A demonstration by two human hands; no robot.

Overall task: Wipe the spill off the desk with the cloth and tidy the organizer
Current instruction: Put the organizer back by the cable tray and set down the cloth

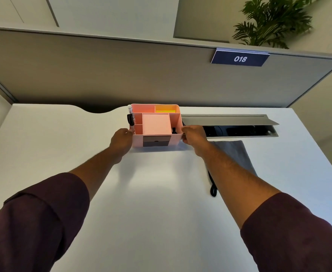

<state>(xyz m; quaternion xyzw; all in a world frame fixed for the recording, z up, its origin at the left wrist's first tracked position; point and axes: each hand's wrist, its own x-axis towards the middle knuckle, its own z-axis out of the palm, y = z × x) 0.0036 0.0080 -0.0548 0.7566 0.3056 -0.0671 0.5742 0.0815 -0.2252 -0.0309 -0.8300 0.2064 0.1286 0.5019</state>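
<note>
Left hand [122, 143] clamped on the left end of the organizer [156, 126]; right hand [193, 137] clamped on its right end, box between them at the far edge of the desk [151, 203]. Cloth [233, 156] flat just under the right forearm, apart from the box. No spill visible. Risks: tipping on a lift, with the marker [130, 116] beyond the left fingers falling out; snagging the cord [212, 185]. Count: one organizer, one cloth, one marker, two drawers [156, 140].

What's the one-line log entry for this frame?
hands: left and right grip organizer sides | cloth: on desk, right of organizer | spill: none visible
</note>
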